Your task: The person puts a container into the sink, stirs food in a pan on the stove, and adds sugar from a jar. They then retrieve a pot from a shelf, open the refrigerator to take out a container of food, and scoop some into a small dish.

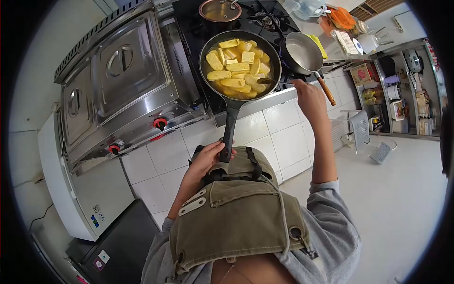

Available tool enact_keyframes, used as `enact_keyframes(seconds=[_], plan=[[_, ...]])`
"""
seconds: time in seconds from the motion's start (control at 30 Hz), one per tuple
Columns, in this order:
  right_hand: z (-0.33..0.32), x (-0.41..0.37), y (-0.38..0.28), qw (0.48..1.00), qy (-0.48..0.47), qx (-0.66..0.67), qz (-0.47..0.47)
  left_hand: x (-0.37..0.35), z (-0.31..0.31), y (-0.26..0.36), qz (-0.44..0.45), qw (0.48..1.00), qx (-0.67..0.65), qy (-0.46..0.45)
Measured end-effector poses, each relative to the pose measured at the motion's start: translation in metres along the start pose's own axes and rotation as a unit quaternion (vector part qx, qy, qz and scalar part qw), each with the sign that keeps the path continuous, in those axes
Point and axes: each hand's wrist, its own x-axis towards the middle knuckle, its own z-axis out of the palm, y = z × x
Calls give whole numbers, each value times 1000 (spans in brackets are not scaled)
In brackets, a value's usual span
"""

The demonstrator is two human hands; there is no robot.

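Here, pan handle (pixel 229 130) lies within left fingers (pixel 219 147).

Frying pan (pixel 240 64) is looking matt dark metal; spoon (pixel 270 81) is glinting steel; saucepan (pixel 302 53) at 3 o'clock is shining polished, wood handle; apron (pixel 236 213) is showing coarse cloth.

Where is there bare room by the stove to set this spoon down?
The back burner between lidded pot and saucepan is bare. The steel warmer's lids, left of the frying pan, are free. Crowded: the counter beyond the saucepan. The right hand holds the spoon; the left hand grips the pan handle.
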Motion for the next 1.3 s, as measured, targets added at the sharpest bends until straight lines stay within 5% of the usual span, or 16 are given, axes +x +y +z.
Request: enact_keyframes(seconds=[0.43,0.67,0.93,1.3], plan=[[31,6,9,1000,16,19,0,0,-1,-1,12,1000,7,1],[16,6,11,996,52,15,77,1,-2,-4,12,1000,4,4],[46,2,1,995,93,-19,12,-1,1,0,12,1000,11,7],[49,9,1,997,12,-66,43,2,-3,-2,9,1000,1,-9]])
